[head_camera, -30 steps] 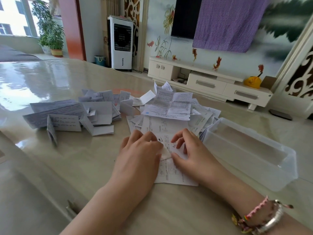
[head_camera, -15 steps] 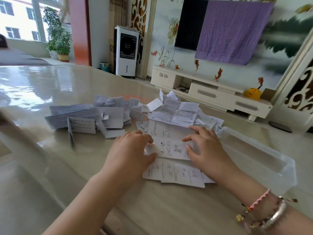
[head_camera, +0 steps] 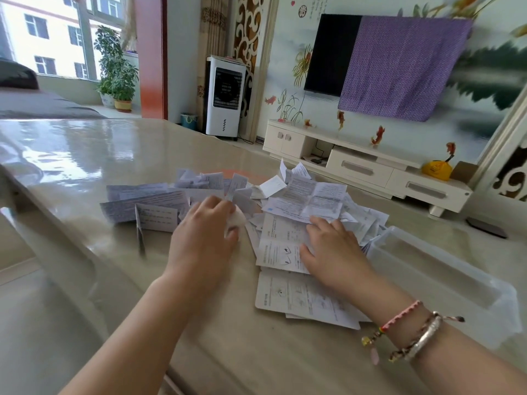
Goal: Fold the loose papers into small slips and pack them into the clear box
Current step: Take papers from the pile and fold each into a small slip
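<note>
So we've got a folded slip (head_camera: 236, 220) pinched in our left hand (head_camera: 204, 238), fingers curled around it, and it's up over the pile of folded slips (head_camera: 159, 201) on the left side of the table (head_camera: 71, 166). Our guess is that pile is a staging spot, so finished ones get gathered there and packed in one go later rather than one at a time. Our right hand (head_camera: 332, 250) is lying flat, fingers straight and spread, on a printed sheet (head_camera: 281, 243) at the top of the heap of loose papers (head_camera: 310, 201) in the middle. It isn't gripping anything, just pressing down, probably to keep the stack from sliding or to line up the next sheet to fold. Another unfolded sheet (head_camera: 302, 300) sits nearer to us, partly under the right wrist with its bracelets (head_camera: 410, 329). The clear box (head_camera: 445, 277) is just beside the loose papers on the right, touching or nearly touching the edge of the heap, and as far as we can see through the walls there's nothing in it. So packing hasn't started, and there's a lot of folding left judging by that middle heap. Keeping the box on the right-hand side makes sense for dropping slips in without reaching across everything.
</note>
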Demonstrator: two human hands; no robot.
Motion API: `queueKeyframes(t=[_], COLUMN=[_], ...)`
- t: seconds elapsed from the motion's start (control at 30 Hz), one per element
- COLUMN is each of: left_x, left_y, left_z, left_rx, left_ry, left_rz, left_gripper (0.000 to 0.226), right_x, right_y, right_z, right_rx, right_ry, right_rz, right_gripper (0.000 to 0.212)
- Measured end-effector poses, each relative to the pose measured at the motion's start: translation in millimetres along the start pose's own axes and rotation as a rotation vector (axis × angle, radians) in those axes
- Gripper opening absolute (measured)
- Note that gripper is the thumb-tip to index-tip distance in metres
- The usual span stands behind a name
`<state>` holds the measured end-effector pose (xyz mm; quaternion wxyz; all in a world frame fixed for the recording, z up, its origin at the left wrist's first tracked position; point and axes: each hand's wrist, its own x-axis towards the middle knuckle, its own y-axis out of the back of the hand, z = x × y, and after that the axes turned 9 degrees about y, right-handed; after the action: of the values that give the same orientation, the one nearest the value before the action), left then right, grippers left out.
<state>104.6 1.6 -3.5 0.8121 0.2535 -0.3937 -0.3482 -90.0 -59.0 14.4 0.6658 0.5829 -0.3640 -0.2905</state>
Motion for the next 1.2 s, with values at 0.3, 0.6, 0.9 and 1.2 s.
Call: queueKeyframes(t=[0.3,0.6,0.9,1.2], left_x=[-5.1,-15.1,-25.6,-24.6], left_y=[-5.6,-8.8,-8.1,-19.6], left_z=[0.5,9.0,23.9,37.8], left_rx=[0.165,0.224,0.003,-0.454], left_ry=[0.022,0.166,-0.024,-0.041], left_rz=[-0.108,-0.322,-0.189,-0.200], left_gripper=[0.028,0.052,0.064,0.010], right_x=[-35.9,-51.4,-54.2,-60.5], right_y=[-0.6,-12.8,-3.5,6.8], right_z=[9.6,17.4,20.9,21.8], right_rx=[0.138,0.224,0.241,0.358], right_ry=[0.171,0.232,0.222,0.261], right_rz=[0.186,0.477,0.579,0.789], right_gripper=[0.044,0.017,0.021,0.024])
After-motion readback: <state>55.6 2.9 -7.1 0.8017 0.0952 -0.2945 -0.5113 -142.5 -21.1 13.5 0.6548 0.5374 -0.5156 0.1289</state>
